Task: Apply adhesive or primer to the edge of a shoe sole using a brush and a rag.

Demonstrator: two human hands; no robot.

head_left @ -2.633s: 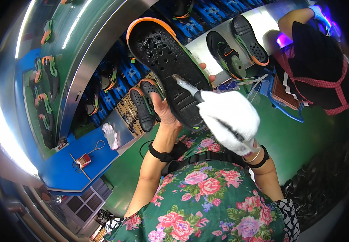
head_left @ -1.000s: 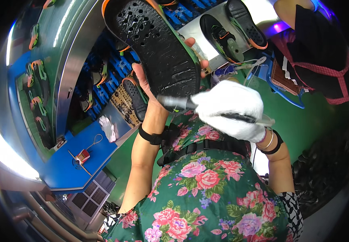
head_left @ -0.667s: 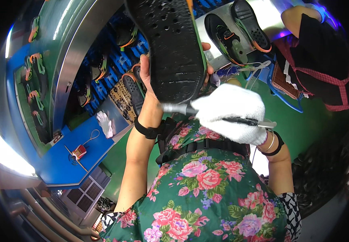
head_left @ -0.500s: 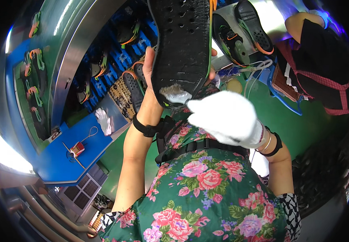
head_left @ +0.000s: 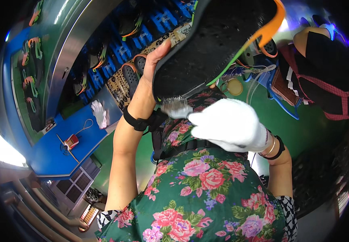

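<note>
My bare left hand (head_left: 155,62) grips a large black shoe sole (head_left: 206,52) up close. Its thumb lies along the left edge, and a fingertip shows at the opposite edge. An orange and green strip runs down the sole's right side. In my right hand (head_left: 231,125), covered by a white glove, the fingers are closed around a small brush (head_left: 177,108). The brush's bristles meet the sole's lower end. The glove hides most of the brush handle.
A blue table (head_left: 67,151) at left holds a small red tool (head_left: 71,142) and a white glove (head_left: 99,114). Behind my left hand, black clogs (head_left: 131,78) stand near a machine with blue holders (head_left: 122,52). A co-worker (head_left: 319,72) sits at the far right.
The sole has tilted, its far end swinging right, so its orange side strip shows more. My right hand and the brush have shifted slightly down, from the sole's surface to its lower edge.
</note>
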